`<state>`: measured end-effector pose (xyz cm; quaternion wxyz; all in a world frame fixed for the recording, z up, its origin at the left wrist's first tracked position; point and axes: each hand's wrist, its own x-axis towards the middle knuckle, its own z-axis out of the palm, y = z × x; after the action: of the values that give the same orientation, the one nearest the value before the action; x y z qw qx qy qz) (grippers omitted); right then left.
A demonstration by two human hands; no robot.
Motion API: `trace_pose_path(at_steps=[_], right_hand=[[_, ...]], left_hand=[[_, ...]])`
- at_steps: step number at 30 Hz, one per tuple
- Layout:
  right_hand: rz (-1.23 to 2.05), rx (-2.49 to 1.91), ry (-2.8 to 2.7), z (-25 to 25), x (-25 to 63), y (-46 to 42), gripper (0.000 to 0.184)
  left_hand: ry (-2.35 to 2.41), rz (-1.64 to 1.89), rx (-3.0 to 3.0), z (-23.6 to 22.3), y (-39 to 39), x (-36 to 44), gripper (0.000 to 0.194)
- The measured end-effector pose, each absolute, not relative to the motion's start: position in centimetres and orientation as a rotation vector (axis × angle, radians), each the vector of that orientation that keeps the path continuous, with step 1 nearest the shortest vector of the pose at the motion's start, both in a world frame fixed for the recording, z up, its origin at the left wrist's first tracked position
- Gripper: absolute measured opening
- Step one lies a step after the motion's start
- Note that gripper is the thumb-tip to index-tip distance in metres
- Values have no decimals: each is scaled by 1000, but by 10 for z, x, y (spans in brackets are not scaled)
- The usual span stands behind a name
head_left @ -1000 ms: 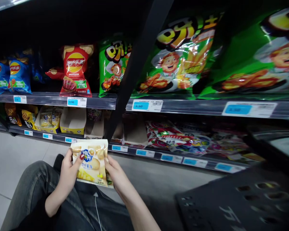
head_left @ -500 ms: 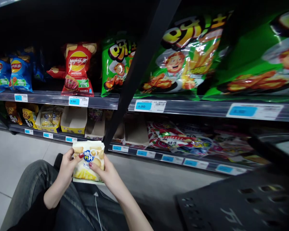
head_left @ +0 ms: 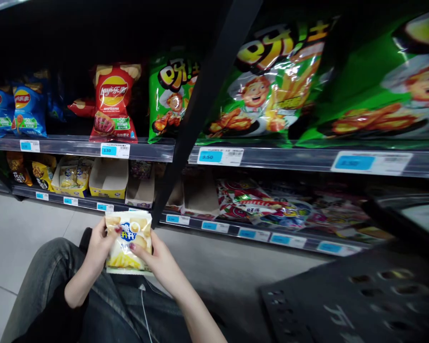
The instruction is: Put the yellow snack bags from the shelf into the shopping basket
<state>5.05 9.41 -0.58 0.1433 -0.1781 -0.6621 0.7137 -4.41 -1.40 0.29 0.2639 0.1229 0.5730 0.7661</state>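
A pale cream snack packet (head_left: 128, 252) with a blue logo and pictures of fries is held up in front of my knees, its printed face toward me. My left hand (head_left: 102, 245) grips its left side, thumb across the front. On the right side my right hand (head_left: 160, 257) holds it too, thumb pressed on the printed face. The fingers behind the packet are hidden. Beyond it on the bottom shelf, a yellow-edged carton (head_left: 71, 178) holds similar small packets, and an open carton (head_left: 109, 176) stands beside that one.
A red chip bag (head_left: 114, 102), blue chip bags (head_left: 30, 109) and large green bags (head_left: 257, 95) line the upper shelf. A black upright post (head_left: 203, 95) divides the shelving. At lower right is a dark perforated basket or crate (head_left: 343, 300). A white cord (head_left: 145, 309) hangs over my lap.
Both hands still grip the packet, which has tilted slightly and shifted a little left in view. The shelves also appear slightly further left.
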Motion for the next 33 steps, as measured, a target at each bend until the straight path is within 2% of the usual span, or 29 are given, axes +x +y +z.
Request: trace_pose_path(at_steps=[2, 4, 8, 10, 12, 14, 16, 21, 25, 28, 33], right_hand=[[2004, -527, -1900, -8, 50, 97, 42], [1833, -623, -1981, -7, 49, 97, 42], [993, -797, -2146, -2, 50, 86, 46], [802, -676, -2212, 0, 50, 76, 45], [891, -618, -2279, 0, 48, 65, 51], [1118, -666, -2255, -1, 45, 58, 65], [1361, -710, -2149, -3, 43, 59, 71], [1964, -788, -1513, -1, 47, 91, 48], [2478, -626, -844, 17, 68, 113, 36], [2606, -473, -756, 31, 82, 111, 29], [2596, -385, -932, 42, 86, 95, 31]], left_hand=[[1425, 1961, 345, 1, -12, -41, 39], [1397, 1904, 342, -2, -10, -39, 40], [1600, 1988, 341, -9, -8, -38, 33], [1673, 2025, 337, -11, -8, -37, 30], [1692, 2036, 380, -11, -11, -34, 30], [1671, 2015, 490, -11, -14, -30, 35], [1594, 1978, 599, -11, -17, -26, 42], [1508, 1996, 546, -14, -17, -35, 45], [1492, 2096, 354, -11, -15, -55, 40], [1382, 2128, 236, -7, -16, -60, 35], [1256, 2097, 189, -8, -16, -54, 25]])
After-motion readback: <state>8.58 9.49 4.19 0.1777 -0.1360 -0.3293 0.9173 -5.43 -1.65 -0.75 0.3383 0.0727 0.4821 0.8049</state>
